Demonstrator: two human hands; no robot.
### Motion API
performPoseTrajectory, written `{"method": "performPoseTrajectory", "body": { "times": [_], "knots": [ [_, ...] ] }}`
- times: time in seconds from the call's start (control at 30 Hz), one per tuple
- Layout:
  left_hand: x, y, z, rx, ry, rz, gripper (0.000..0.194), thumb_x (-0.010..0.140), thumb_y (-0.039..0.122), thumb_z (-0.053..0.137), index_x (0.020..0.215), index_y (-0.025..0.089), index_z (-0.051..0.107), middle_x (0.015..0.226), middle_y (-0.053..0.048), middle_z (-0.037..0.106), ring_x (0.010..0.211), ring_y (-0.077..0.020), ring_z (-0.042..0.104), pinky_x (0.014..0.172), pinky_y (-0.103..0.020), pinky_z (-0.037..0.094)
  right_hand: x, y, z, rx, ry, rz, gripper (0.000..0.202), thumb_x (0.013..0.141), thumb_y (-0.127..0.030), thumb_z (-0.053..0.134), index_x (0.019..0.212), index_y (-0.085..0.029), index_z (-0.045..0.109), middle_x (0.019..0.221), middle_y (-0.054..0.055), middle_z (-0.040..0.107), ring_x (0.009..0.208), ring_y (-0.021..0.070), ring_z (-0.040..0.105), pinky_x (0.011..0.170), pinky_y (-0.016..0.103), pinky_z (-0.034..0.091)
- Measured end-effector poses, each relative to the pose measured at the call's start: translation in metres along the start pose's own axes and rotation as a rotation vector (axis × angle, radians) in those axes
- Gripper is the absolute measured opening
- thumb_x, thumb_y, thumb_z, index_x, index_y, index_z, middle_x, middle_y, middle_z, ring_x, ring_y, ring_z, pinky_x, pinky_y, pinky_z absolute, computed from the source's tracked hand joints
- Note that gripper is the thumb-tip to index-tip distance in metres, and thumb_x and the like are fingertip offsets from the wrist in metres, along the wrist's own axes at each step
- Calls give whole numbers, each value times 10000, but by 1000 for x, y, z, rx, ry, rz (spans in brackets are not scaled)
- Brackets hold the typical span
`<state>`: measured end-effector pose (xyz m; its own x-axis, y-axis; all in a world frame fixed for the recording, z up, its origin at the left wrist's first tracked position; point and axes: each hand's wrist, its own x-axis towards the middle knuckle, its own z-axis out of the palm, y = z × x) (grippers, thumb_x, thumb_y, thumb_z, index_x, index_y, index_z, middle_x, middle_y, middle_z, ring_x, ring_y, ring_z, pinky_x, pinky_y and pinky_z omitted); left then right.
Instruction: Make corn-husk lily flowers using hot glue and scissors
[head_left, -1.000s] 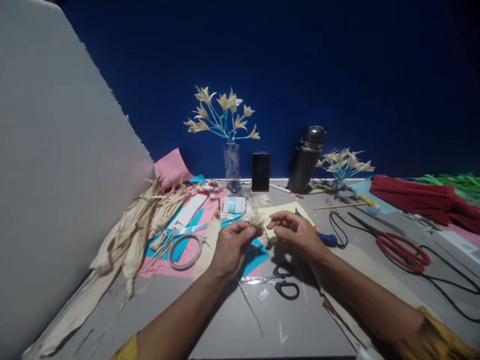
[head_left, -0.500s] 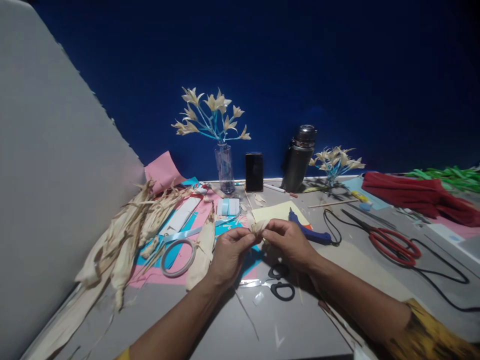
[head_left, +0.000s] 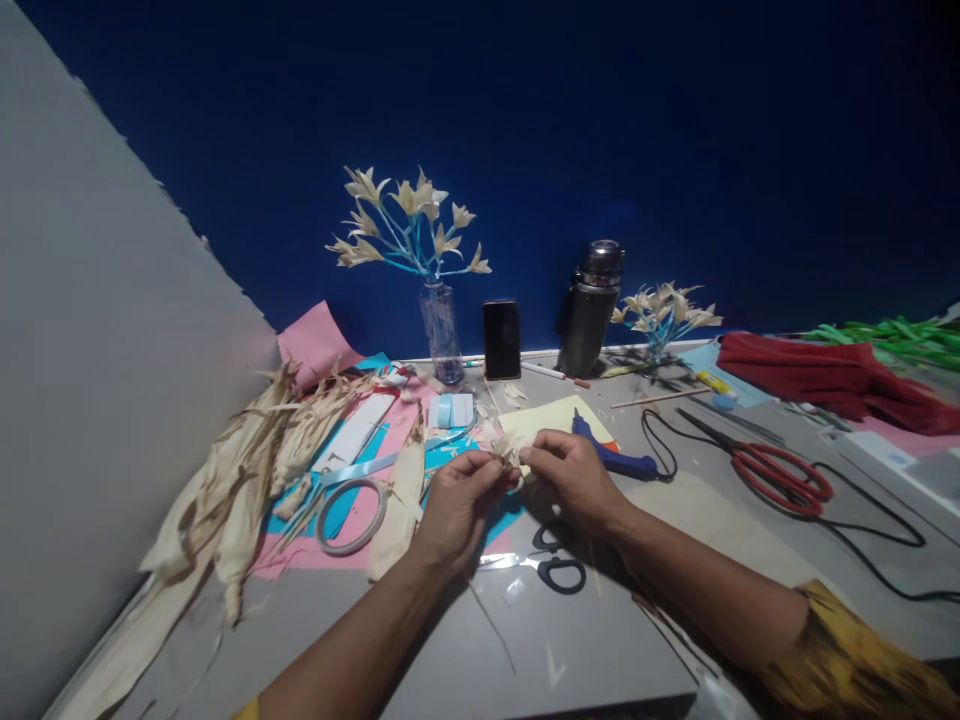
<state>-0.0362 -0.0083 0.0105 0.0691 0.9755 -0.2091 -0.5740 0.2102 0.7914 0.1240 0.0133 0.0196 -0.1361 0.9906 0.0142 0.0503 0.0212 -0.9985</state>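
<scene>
Near the middle of the table, my left hand (head_left: 461,505) pinches the lower part of a small pale husk piece (head_left: 511,447). My right hand (head_left: 574,478) pinches the same piece from the right, its fingertips close to the left ones. Just below the hands lie black-handled scissors (head_left: 555,568). A blue glue gun (head_left: 616,455) rests to the right of my right hand on yellow paper (head_left: 555,412). Left of my left hand are a flat dried husk (head_left: 403,490) and a roll of tape (head_left: 324,528).
A clear bottle (head_left: 442,335) holds husk flowers, beside an upright phone (head_left: 502,340) and a dark flask (head_left: 592,310). Large red-handled scissors (head_left: 780,480) and a red cloth (head_left: 825,380) lie right. Dried husks (head_left: 247,510) are heaped left, along the grey wall.
The whole view has shifted slightly, with objects appearing a little further left and up. My fingers have moved slightly on the husk piece, which both hands still hold.
</scene>
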Motion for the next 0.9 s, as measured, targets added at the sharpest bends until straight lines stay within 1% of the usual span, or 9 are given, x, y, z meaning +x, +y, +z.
{"method": "performPoseTrajectory", "body": {
  "times": [0.17, 0.3, 0.4, 0.47, 0.57, 0.67, 0.73, 0.83, 0.9],
  "knots": [
    [1, -2, 1, -61, 26, -19, 325, 563, 278, 927, 680, 133, 661, 669, -25, 689, 643, -113, 642, 658, -215, 522, -1, 2, 4, 98, -7, 78, 334, 737, -401, 726, 573, -181, 535, 487, -59, 463, 483, 83, 361, 482, 234, 259],
    [3, -4, -1, 11, 98, 69, 310, 566, 280, 912, 677, 128, 665, 672, -31, 700, 635, -112, 643, 634, -202, 508, -1, 4, 8, 288, -66, 213, 347, 707, -455, 791, 647, -166, 609, 502, -55, 495, 458, 68, 384, 458, 208, 246],
    [3, -5, -1, 113, 142, 137, 265, 596, 274, 883, 694, 130, 683, 683, -47, 725, 649, -137, 669, 643, -223, 511, -2, 2, 10, 376, -75, 271, 375, 650, -460, 844, 665, -148, 636, 599, -21, 591, 465, 46, 396, 443, 187, 235],
    [2, -5, 0, 170, 157, 170, 233, 618, 269, 864, 708, 136, 695, 691, -57, 738, 670, -158, 685, 651, -239, 513, -3, 1, 12, 387, -51, 267, 385, 615, -449, 867, 657, -144, 636, 665, 5, 651, 470, 41, 404, 434, 184, 239],
    [1, -3, 1, 246, 180, 204, 189, 639, 256, 844, 700, 138, 710, 686, -65, 742, 642, -155, 671, 631, -246, 502, -2, 4, 13, 384, -22, 237, 382, 593, -432, 879, 658, -158, 620, 657, 9, 673, 465, 53, 414, 429, 188, 255],
    [0, -2, 2, 277, 193, 224, 146, 648, 236, 824, 684, 141, 719, 651, -53, 730, 597, -139, 643, 612, -244, 490, -1, 8, 13, 380, -15, 201, 370, 599, -411, 876, 666, -167, 606, 654, 11, 685, 473, 67, 444, 446, 197, 296],
    [-1, -2, 3, 294, 195, 232, 128, 654, 228, 812, 680, 140, 723, 650, -51, 728, 605, -138, 643, 619, -241, 490, -1, 10, 14, 357, -1, 187, 356, 611, -398, 866, 657, -168, 598, 608, -1, 663, 470, 73, 453, 455, 203, 306],
    [-1, -2, 4, 315, 190, 217, 127, 661, 232, 806, 685, 136, 726, 670, -60, 735, 631, -146, 654, 624, -238, 491, -1, 11, 14, 313, 16, 177, 330, 645, -386, 837, 640, -174, 584, 483, -48, 556, 443, 76, 420, 446, 205, 273],
    [-2, -3, 4, 315, 186, 209, 135, 661, 239, 807, 684, 136, 723, 671, -63, 735, 637, -150, 658, 627, -241, 493, -1, 12, 14, 310, 11, 170, 311, 664, -382, 820, 648, -174, 589, 466, -57, 530, 440, 77, 406, 445, 207, 260]
  ]
}}
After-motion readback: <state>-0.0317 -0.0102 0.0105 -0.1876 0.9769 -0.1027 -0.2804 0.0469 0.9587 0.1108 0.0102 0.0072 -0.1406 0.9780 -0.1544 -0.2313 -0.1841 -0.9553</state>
